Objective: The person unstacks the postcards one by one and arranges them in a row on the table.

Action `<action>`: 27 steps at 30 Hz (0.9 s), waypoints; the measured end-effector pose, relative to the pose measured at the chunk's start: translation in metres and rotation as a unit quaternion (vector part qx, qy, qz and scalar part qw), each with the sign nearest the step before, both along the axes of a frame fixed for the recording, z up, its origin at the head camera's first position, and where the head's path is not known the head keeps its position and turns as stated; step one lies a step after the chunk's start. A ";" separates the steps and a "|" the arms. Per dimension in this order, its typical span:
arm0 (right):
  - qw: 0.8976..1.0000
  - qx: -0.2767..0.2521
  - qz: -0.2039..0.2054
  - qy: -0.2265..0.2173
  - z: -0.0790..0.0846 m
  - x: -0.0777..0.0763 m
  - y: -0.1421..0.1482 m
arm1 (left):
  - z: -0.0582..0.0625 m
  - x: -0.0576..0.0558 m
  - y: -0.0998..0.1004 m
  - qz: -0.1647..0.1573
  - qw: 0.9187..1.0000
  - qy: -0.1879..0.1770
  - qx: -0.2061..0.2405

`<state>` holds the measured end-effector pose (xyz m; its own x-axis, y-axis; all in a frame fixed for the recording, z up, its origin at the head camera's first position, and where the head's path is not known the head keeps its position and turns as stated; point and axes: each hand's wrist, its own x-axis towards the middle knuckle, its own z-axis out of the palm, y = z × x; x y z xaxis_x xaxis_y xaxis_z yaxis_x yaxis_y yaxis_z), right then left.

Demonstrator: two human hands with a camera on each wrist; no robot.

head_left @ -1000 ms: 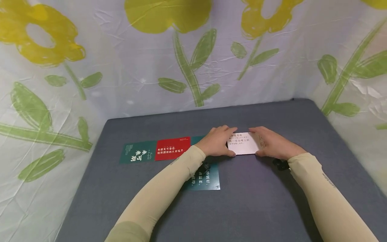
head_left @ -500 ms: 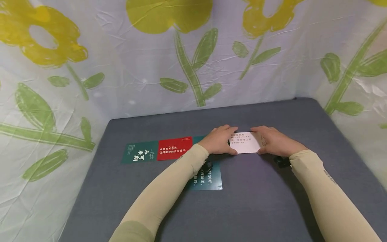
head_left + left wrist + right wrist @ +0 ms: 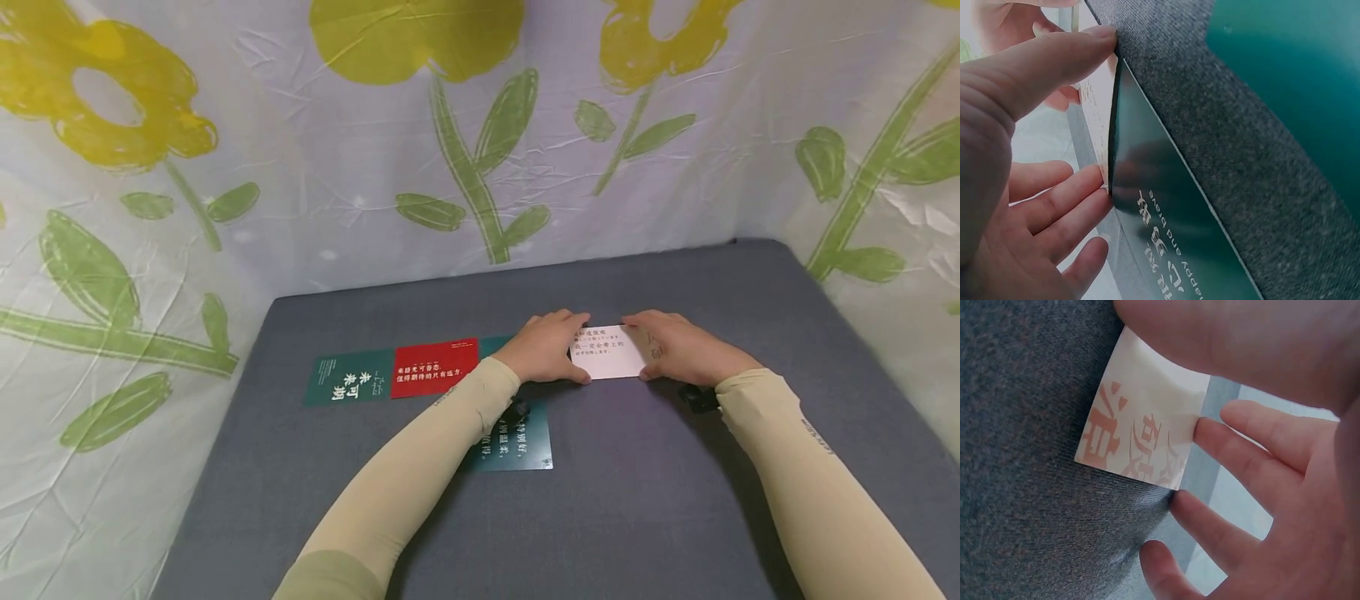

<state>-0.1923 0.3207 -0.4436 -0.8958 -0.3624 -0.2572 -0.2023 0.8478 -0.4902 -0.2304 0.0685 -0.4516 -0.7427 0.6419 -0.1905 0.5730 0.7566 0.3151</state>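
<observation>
A white card (image 3: 606, 353) printed with Chinese and Japanese text lies between my two hands on the grey table. My left hand (image 3: 543, 348) holds its left end, thumb at the near corner and fingers at the far one. At the right end my right hand (image 3: 681, 350) grips the same two long edges, thumb near and fingers far. In the right wrist view large orange characters show on the card (image 3: 1135, 419). A green card (image 3: 1166, 206) lies right beside the white card's left edge in the left wrist view, with a thin dark gap; my left hand partly covers it in the head view.
Left of my hands a red card (image 3: 435, 367) and another green card (image 3: 349, 377) continue the row. Below it a teal card (image 3: 528, 437) lies partly under my left forearm. A flower-printed curtain (image 3: 337, 192) hangs behind the grey table (image 3: 630, 500).
The view shifts slightly. Both hands keep their hold on the white card, which hardly moves against the table.
</observation>
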 end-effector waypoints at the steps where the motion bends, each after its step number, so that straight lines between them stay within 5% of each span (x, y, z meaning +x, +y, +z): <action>1: 1.000 0.001 0.000 -0.001 0.000 0.000 0.000 | 0.000 0.000 0.000 0.000 1.000 0.000 -0.001; 17: 0.999 0.032 -0.015 -0.002 0.002 -0.001 -0.008 | -0.004 0.002 -0.005 0.003 1.000 -0.002 0.020; 22: 0.999 0.030 -0.014 0.005 -0.002 0.000 -0.010 | -0.002 0.014 -0.019 0.015 0.999 0.003 0.049; 27: 0.998 0.043 -0.014 0.050 -0.003 0.012 -0.011 | 0.009 0.037 -0.044 0.016 0.995 0.014 0.099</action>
